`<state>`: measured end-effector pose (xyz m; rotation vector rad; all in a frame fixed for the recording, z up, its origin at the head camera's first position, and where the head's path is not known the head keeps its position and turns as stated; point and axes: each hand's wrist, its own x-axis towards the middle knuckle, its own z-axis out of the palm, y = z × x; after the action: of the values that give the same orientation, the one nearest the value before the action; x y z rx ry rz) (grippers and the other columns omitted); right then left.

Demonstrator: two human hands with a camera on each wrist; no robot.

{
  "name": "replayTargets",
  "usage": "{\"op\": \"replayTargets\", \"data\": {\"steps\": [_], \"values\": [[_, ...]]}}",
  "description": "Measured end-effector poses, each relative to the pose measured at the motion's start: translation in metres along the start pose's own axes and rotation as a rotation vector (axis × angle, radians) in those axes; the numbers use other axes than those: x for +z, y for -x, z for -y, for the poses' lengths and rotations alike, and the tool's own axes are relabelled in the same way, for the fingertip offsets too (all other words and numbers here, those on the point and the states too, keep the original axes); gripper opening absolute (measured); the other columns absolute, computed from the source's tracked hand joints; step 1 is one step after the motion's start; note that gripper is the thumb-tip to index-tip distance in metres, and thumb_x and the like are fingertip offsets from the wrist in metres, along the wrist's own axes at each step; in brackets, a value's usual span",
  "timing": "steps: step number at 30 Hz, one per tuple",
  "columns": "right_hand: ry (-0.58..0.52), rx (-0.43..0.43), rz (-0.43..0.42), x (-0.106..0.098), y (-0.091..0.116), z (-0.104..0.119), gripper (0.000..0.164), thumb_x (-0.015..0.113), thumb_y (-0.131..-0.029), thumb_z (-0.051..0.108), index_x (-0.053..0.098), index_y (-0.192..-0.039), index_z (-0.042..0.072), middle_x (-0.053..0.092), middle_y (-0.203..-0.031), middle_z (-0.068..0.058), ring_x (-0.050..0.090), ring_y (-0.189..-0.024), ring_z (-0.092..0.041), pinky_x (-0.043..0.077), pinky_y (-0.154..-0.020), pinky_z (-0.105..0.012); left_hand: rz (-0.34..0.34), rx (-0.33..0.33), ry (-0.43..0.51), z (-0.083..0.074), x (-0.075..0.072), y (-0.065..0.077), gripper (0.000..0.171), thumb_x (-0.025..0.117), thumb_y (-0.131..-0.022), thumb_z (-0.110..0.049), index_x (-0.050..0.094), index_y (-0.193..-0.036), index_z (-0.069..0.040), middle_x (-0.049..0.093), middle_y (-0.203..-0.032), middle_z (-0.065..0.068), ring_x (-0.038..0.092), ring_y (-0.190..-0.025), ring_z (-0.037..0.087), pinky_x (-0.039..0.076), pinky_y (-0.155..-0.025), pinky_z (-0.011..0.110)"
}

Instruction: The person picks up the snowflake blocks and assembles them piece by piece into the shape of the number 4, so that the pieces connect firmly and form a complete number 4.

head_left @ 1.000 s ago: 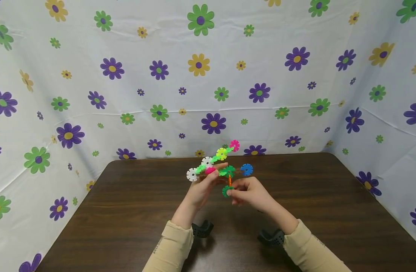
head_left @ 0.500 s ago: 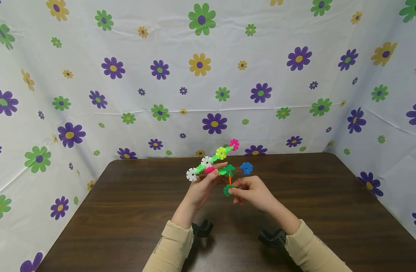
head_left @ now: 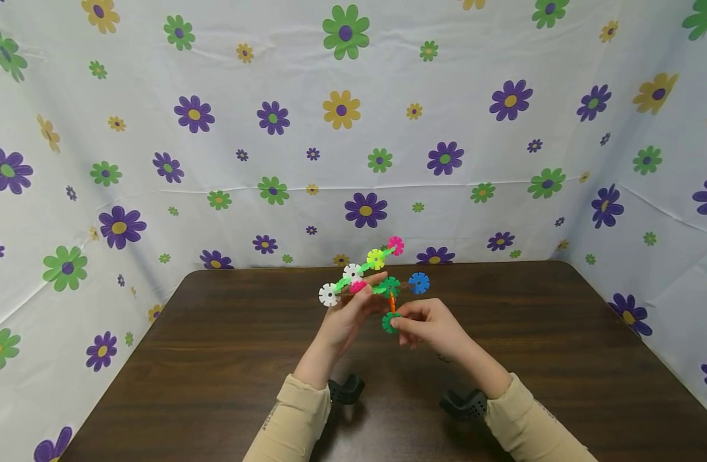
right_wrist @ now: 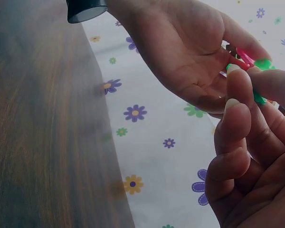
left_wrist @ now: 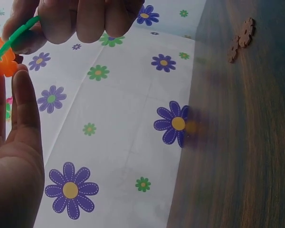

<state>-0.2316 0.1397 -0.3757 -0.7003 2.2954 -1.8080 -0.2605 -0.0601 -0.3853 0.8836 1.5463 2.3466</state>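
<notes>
My left hand [head_left: 343, 321] holds a build of interlocking notched plastic discs above the table. One arm of it runs up to the right: white disc [head_left: 328, 295], another white, yellow disc [head_left: 376, 259] and pink disc [head_left: 396, 245], linked by light green ones. A second arm has a pink disc under my left thumb, a green disc [head_left: 391, 286] and a blue disc [head_left: 419, 283]. From that green disc an orange disc [head_left: 392, 302], seen edge-on, leads down to a lower green disc [head_left: 387, 323]. My right hand [head_left: 431, 324] pinches this lower green disc between thumb and fingers.
Dark brown wooden table [head_left: 215, 359] beneath the hands. Brown notched discs [left_wrist: 247, 33] lie on it in the left wrist view. Black wrist mounts [head_left: 346, 389] hang below both wrists. A white flowered cloth [head_left: 296, 154] stands behind and at both sides.
My right hand and the lower green disc have shifted slightly to the right, and the orange disc leans a little more. My left hand keeps its hold on the build.
</notes>
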Motion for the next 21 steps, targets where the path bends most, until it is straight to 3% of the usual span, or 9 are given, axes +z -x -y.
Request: {"op": "replayTargets", "data": {"steps": [11, 21], "values": [[-0.001, 0.022, 0.017, -0.0011, -0.0019, -0.0039, 0.019, 0.063, -0.094, 0.011, 0.068, -0.092, -0.007, 0.063, -0.066, -0.013, 0.057, -0.054, -0.014, 0.051, -0.05, -0.028, 0.001, 0.026, 0.016, -0.0007, 0.0007, -0.0002, 0.054, 0.05, -0.102, -0.029, 0.043, -0.138, 0.01, 0.065, -0.113, 0.004, 0.061, -0.099, 0.021, 0.048, -0.093, 0.036], [0.019, -0.002, 0.022, -0.0039, -0.0018, -0.0047, 0.017, 0.064, -0.094, 0.011, 0.069, -0.095, -0.005, 0.064, -0.07, -0.012, 0.064, -0.063, -0.021, 0.056, -0.056, -0.034, 0.072, 0.067, 0.011, -0.0022, -0.0013, -0.0011, 0.042, 0.053, -0.101, -0.032, 0.057, -0.134, -0.005, 0.066, -0.117, 0.003, 0.062, -0.103, 0.022, 0.046, -0.096, 0.038]]}}
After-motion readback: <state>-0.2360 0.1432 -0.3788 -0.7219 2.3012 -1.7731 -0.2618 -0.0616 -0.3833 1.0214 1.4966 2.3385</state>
